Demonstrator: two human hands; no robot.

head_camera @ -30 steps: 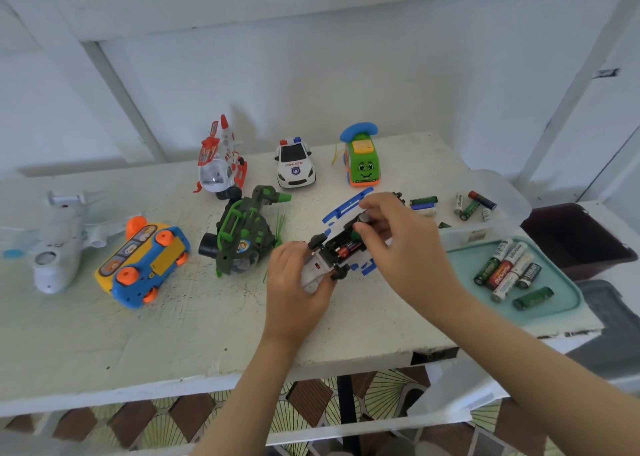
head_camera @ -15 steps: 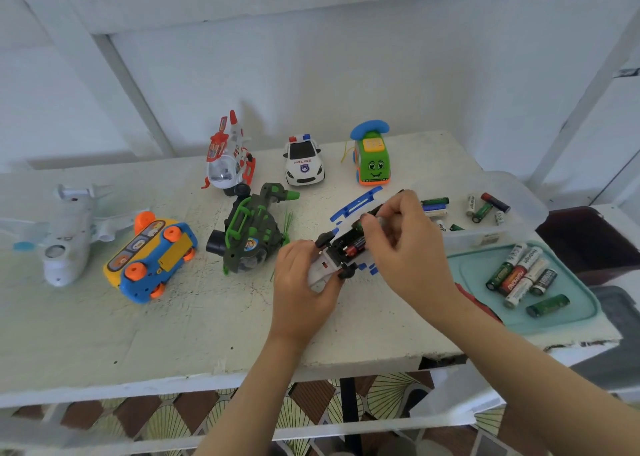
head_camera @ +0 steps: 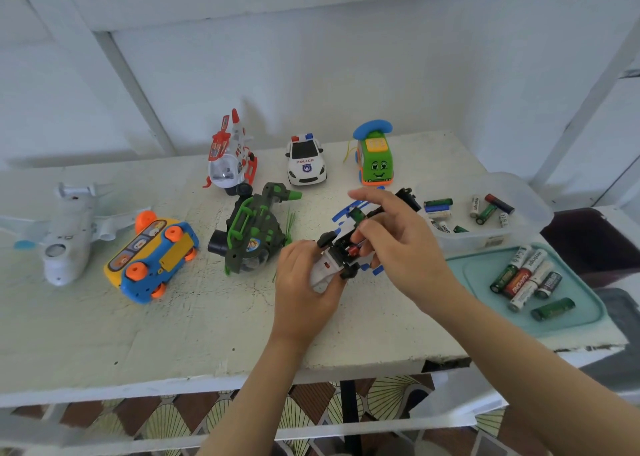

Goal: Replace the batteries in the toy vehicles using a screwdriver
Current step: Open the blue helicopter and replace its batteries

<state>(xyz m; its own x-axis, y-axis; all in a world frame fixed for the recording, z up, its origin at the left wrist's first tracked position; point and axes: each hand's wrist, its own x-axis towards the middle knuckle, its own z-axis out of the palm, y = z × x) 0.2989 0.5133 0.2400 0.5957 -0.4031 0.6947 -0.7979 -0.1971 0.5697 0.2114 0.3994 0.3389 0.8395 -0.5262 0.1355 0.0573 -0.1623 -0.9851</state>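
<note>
Our left hand grips the upturned white car near the front edge of the table. Our right hand keeps its fingers narrow over the red battery in its bay, but we cannot tell whether they hold it. If it is only half-seated, it could spring out and roll off the edge.

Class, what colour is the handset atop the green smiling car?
The toy car's curved handset is blue; head view.

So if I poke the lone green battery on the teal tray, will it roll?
Probably; the green battery is a smooth cylinder lying on its side. The teal tray seems rimmed, which would likely stop it.
</note>
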